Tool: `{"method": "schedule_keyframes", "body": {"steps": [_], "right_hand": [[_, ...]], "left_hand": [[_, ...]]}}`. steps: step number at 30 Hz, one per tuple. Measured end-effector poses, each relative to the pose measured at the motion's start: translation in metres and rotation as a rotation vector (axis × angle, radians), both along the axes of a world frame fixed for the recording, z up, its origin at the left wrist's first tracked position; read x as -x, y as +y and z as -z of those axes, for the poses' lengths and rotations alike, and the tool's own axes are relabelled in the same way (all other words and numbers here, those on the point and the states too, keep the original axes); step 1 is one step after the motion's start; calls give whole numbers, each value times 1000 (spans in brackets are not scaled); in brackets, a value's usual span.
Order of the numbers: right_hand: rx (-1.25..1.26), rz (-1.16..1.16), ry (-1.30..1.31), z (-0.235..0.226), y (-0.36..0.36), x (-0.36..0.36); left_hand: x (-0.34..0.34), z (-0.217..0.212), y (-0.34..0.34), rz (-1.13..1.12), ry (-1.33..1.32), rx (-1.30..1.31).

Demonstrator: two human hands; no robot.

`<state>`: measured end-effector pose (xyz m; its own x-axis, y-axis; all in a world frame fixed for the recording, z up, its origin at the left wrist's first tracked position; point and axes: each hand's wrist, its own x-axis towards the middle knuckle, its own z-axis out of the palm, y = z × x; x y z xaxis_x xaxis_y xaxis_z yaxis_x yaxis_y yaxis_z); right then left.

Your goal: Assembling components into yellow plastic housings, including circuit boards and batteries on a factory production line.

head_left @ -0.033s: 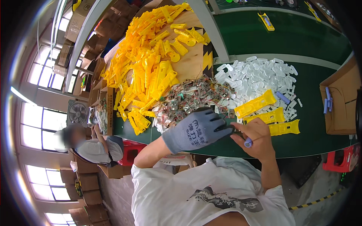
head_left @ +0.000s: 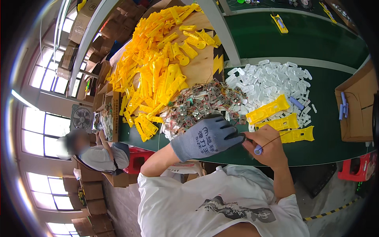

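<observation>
My left hand [head_left: 209, 137], in a grey knitted glove, is closed with its fingertips bent together in front of my body. What it grips is hidden. My bare right hand [head_left: 268, 145] meets those fingertips, its thumb and index finger pinched together. A purple cylindrical battery [head_left: 258, 150] sticks out under the fingers of the right hand, held in it. Thin dark wires rise above both hands. Just beyond my left hand lies a heap of small circuit boards [head_left: 205, 100] with wires. Three yellow plastic housings [head_left: 270, 109] lie side by side past my right hand.
Yellow plastic parts [head_left: 146, 59] are piled at the far left. Small white plastic pieces [head_left: 272, 79] form a heap behind the housings, with a purple battery [head_left: 296, 102] beside it. A cardboard box [head_left: 357, 122] at the right holds more batteries. A metal post [head_left: 221, 31] rises behind. Another person [head_left: 100, 156] sits at left.
My right hand has shifted very slightly, and the battery in it sits a little farther left. A thin dark wire now stands out above the right hand. My left hand stays nearly in place.
</observation>
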<state>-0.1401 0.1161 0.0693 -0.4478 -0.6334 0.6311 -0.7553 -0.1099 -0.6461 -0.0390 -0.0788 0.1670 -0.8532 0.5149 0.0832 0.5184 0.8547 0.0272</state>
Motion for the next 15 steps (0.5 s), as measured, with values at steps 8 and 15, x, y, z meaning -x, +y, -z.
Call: {"method": "schedule_keyframes", "body": {"steps": [8, 15], "right_hand": [[43, -24, -393, 23, 8, -16], [275, 66, -554, 28, 14, -17]], "left_hand": [[9, 1, -94, -619, 291, -265], [-16, 104, -231, -1235, 61, 44]]}}
